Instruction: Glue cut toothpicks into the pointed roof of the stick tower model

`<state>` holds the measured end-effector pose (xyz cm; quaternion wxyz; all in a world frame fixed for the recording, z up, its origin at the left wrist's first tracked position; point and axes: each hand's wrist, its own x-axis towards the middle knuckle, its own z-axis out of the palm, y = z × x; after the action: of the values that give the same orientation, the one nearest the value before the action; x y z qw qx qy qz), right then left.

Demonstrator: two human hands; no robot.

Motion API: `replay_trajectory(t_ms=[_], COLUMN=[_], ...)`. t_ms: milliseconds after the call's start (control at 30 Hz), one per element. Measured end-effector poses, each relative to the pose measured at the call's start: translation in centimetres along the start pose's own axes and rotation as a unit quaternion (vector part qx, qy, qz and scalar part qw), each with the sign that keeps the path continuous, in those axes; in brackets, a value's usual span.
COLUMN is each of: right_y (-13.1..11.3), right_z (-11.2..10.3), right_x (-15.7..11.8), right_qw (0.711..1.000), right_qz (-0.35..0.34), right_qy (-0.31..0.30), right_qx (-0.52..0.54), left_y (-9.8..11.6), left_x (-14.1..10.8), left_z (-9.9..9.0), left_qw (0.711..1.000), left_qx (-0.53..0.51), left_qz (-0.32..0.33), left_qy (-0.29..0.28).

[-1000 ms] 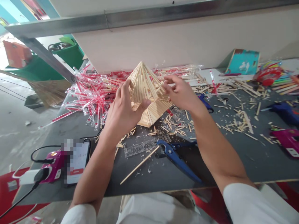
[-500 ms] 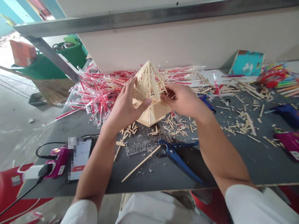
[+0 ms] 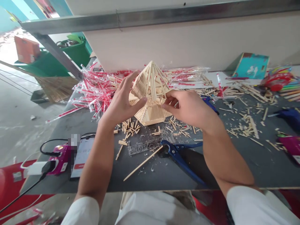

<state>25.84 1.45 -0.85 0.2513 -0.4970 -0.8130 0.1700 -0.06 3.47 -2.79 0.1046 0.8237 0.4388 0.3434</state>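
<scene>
Setting: craft workshop, informal, set up at a dark grey surface (image 3: 257, 168) against a pale partition wall.
Evidence: a stick-built pyramid model (image 3: 152, 93) near the far edge; cut wooden stick offcuts (image 3: 178, 128) and shavings strewn across the middle; a heap of red-and-clear chopstick wrappers (image 3: 98, 87) at the far left corner; blue cutting pliers (image 3: 180, 156) and a clear ruler (image 3: 146, 146) toward the near edge; a magenta glue gun (image 3: 58, 159), corded, beside a phone (image 3: 81, 157) at the near left corner; bare concrete floor (image 3: 16, 131) to the left.
</scene>
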Motion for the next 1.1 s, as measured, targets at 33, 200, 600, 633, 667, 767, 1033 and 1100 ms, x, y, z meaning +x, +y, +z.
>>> replay_trajectory(t_ms=[33, 200, 600, 633, 667, 767, 1033, 1100], right_y=[0.1, 0.3, -0.2, -0.1, 0.0, 0.2, 0.5, 0.5], right_z=[-0.1, -0.4, 1.1, 1.2, 1.2, 1.4, 1.9, 1.9], right_x=[-0.1, -0.3, 0.6, 0.7, 0.7, 0.9, 1.0, 1.1], right_qw=[1.000, 0.994, 0.988, 0.988, 0.988, 0.989, 0.988, 0.989], right_qz=[-0.002, -0.021, -0.101, -0.100, -0.099, -0.097, -0.103, -0.103], right_qy=[0.020, 0.110, 0.118, 0.117, 0.116, 0.114, 0.111, 0.108], right_qx=[-0.011, -0.015, -0.022, -0.021, -0.019, -0.019, -0.015, -0.018], left_y=[0.6, 2.9, 2.8, 2.8, 2.8, 2.9, 2.9, 2.7], left_x=[0.0, -0.1, 0.1, 0.0, 0.0, 0.0, -0.2, -0.2], left_z=[-0.2, -0.9, 0.8, 0.8, 0.8, 0.8, 0.9, 1.0], left_qw=[1.000, 0.997, 0.994, 0.994, 0.995, 0.995, 0.993, 0.993], left_qx=[0.025, 0.067, 0.083, 0.075, 0.070, 0.078, 0.100, 0.098], left_qz=[0.010, 0.041, 0.067, 0.068, 0.066, 0.054, 0.052, 0.045], left_qy=[0.008, 0.008, 0.034, 0.036, 0.036, 0.036, 0.044, 0.041])
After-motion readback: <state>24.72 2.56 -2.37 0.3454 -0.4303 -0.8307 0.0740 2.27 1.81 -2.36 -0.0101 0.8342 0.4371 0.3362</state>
